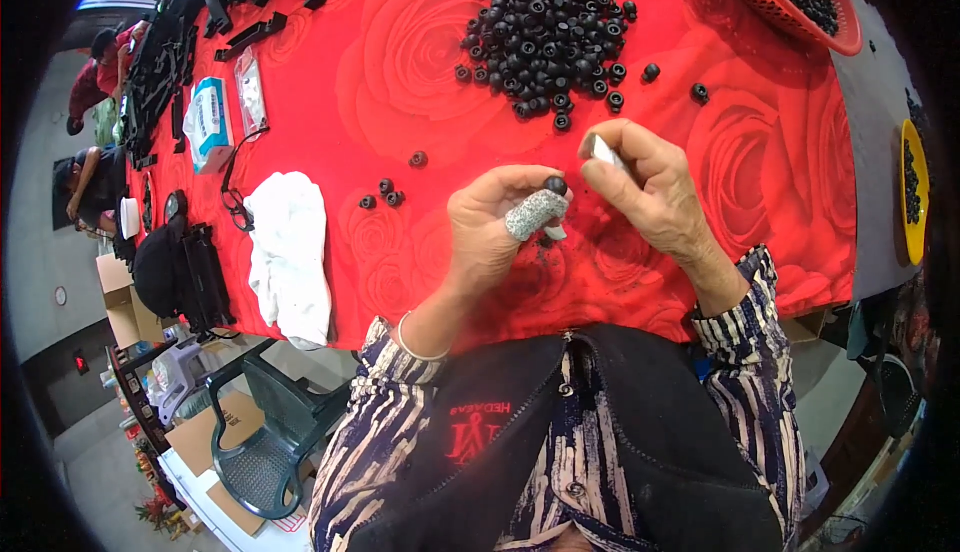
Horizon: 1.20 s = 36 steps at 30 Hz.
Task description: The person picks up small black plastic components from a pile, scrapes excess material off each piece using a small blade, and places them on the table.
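My left hand (pixel 490 217) pinches a small black round knob-like part (pixel 555 185) between thumb and fingers. A grey speckled fabric sleeve (pixel 535 214) covers its thumb. Just to the right, my right hand (pixel 645 182) is closed on a small flat white-and-silver piece (pixel 606 152), perhaps a blade; the fingers hide part of it. The two hands are close together but apart, above the red rose-patterned tablecloth (pixel 400 62). Beyond them lies a heap of the same black parts (pixel 545 37), with a few loose ones (pixel 388 192) left of my left hand.
A red basket (pixel 845 37) of small black parts stands at the far right, near a yellow tray (pixel 912 192). On the left are a white cloth (pixel 288 252), glasses (pixel 235 207), a tissue pack (pixel 208 127) and long black pieces (pixel 170 62). Other people are at the far left.
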Tool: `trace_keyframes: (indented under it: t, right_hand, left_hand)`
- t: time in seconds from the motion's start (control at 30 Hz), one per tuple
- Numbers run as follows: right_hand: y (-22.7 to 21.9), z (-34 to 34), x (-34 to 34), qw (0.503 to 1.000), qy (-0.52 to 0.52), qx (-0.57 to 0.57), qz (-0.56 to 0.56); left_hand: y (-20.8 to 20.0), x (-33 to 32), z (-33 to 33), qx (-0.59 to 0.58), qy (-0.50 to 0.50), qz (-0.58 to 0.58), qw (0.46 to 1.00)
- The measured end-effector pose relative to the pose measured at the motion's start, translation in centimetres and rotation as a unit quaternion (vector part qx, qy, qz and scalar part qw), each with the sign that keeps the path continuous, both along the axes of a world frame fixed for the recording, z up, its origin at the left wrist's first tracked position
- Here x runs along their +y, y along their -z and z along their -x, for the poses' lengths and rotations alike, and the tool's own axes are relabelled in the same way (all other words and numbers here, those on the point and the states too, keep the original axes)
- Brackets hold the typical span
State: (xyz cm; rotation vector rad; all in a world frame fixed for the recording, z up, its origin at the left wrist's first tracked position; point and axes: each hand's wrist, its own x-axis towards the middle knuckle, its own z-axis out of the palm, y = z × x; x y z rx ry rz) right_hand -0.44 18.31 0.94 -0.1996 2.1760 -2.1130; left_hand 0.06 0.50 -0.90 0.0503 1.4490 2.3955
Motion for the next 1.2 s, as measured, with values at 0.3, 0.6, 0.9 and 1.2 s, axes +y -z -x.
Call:
trace_keyframes:
  t: [0.3,0.6,0.9,1.2]
  right_hand:
    - [0.0,0.1,-0.2,0.971,-0.096,-0.135,0.175]
    - [0.4,-0.5,-0.7,0.999,0.000,-0.003,0.053]
    - [0.6,-0.8,-1.4,0.945,0.006,0.307,-0.116]
    - [1.7,-0.3,-1.5,0.928,0.030,0.338,-0.156]
  left_hand:
    - [-0.5,0.4,-0.6,0.033,0.019,0.080,0.996]
    - [0.2,0.4,-0.6,-0.024,0.021,-0.002,1.000]
    - [0.5,0.6,-0.2,-0.067,-0.030,-0.118,0.990]
    - [0.8,0.2,0.4,-0.063,-0.006,-0.101,0.993]
